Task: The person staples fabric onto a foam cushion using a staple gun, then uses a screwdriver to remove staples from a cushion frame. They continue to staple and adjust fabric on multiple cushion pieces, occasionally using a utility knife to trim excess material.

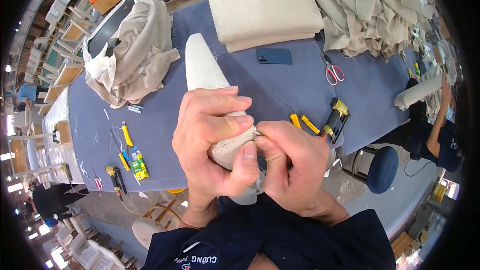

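Note:
My left hand point(212, 142) is wrapped round a long, tapered piece covered in beige fabric point(202, 65). Its narrow end points away from me over the table, and its near end is turned toward my chest. Against the right side of that near end, my right hand point(295, 165) is closed in a pinch. A tiny metallic tip point(257, 132) shows between thumb and forefinger, touching the fabric. The rest of what the right fingers hold is hidden, so I cannot tell its kind.
On the blue-grey table point(155, 145) lie a staple gun point(336, 117), red-handled scissors point(334, 72), a phone point(274, 56) and yellow-handled tools point(310, 124). Folded fabric point(265, 7) is piled at the back. Another staple gun point(116, 180) lies left. A co-worker point(437, 140) is at the right.

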`<action>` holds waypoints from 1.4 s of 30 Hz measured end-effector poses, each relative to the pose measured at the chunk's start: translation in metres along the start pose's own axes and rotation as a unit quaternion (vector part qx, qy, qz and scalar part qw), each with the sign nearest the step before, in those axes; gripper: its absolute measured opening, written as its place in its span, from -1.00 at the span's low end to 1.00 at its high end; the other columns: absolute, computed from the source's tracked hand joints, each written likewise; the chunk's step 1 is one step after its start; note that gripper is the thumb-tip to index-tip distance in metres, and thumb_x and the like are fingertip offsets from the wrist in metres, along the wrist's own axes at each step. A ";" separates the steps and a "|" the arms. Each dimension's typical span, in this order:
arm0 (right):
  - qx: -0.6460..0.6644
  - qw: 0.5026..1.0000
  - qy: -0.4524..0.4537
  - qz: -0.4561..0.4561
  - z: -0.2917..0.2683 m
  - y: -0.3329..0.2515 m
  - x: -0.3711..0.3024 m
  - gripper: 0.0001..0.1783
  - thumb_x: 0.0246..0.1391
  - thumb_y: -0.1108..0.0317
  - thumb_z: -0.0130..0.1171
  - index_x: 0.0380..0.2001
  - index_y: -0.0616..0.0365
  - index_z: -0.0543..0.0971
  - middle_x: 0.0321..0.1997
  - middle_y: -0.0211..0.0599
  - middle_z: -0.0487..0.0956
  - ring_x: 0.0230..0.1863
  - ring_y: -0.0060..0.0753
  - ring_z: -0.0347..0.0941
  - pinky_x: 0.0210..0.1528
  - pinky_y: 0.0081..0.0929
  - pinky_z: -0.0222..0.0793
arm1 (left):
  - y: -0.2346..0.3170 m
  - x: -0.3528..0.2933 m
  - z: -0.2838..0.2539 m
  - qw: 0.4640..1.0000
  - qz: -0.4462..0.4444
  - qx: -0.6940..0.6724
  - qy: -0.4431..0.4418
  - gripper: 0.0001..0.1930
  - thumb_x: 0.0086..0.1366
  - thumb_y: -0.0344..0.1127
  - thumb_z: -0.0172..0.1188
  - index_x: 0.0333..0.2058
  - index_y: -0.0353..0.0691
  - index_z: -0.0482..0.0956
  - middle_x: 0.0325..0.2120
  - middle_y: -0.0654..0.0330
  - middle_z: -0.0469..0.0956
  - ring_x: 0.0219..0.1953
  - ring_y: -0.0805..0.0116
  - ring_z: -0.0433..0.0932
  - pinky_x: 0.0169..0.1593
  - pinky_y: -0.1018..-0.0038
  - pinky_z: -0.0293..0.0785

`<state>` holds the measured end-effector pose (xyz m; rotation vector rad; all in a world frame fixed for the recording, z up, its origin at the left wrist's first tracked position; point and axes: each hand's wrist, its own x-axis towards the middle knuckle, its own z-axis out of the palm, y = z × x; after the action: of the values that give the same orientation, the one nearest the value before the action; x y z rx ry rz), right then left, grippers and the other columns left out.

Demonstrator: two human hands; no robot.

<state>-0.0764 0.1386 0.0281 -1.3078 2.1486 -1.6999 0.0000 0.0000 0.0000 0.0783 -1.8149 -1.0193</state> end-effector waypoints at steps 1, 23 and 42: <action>0.000 1.000 0.002 0.002 -0.002 -0.001 -0.001 -0.89 0.23 0.53 0.23 -0.19 0.14 0.62 -0.44 -0.12 0.60 -0.48 -0.01 0.62 -0.51 -0.25 0.42 | 0.003 -0.001 0.001 1.000 -0.005 0.001 0.001 -0.71 0.00 -0.33 0.34 -0.25 -0.27 0.65 -0.23 -0.07 0.71 -0.17 -0.04 0.69 0.03 0.03 0.68; 0.104 0.930 -0.349 0.047 0.080 0.046 -0.018 -0.15 0.34 0.20 0.31 0.60 -0.02 0.20 -0.44 -0.28 0.63 -0.52 -0.43 0.51 -0.35 -0.36 0.45 | -0.074 0.048 -0.150 0.964 -0.250 0.021 -0.082 -0.26 0.36 -0.04 0.43 0.40 -0.12 0.34 0.08 0.13 0.56 0.13 0.32 0.54 0.25 0.33 0.46; -0.478 0.831 -0.175 0.222 -0.048 0.426 -0.100 -0.48 0.28 0.19 0.27 0.27 0.07 0.57 0.28 0.11 0.59 0.32 0.19 0.51 0.32 -0.03 0.44 | 0.021 -0.072 -0.231 0.985 -0.103 0.129 -0.052 -0.07 -0.02 -0.37 0.32 0.40 -0.07 0.19 0.48 -0.08 0.13 0.47 -0.01 0.24 0.50 0.15 0.13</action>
<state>-0.2743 0.2428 -0.3509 -0.9664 2.8052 -0.1180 0.2247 -0.0909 -0.0081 0.3849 -2.0606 -0.9378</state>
